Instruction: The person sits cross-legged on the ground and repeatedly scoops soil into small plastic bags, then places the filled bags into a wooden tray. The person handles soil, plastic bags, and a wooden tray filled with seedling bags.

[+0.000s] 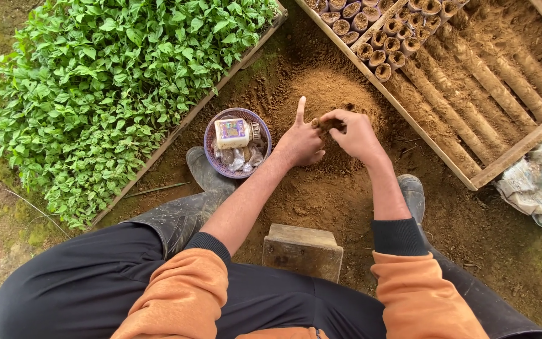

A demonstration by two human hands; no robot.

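Observation:
Both my hands work over a mound of loose brown soil (327,94) on the ground. My left hand (302,141) is curled around a small soil-filled tube (326,123), its index finger pointing up. My right hand (352,132) pinches the top of that same tube from the right. The tube is mostly hidden between the fingers.
A purple woven basket (210,129) with a small pack and crumpled plastic sits left of the hands. A wooden frame (472,179) holds rows of filled soil tubes (387,44) at upper right. Green seedlings (108,81) fill the left. A wooden stool (302,251) and dark boots lie below.

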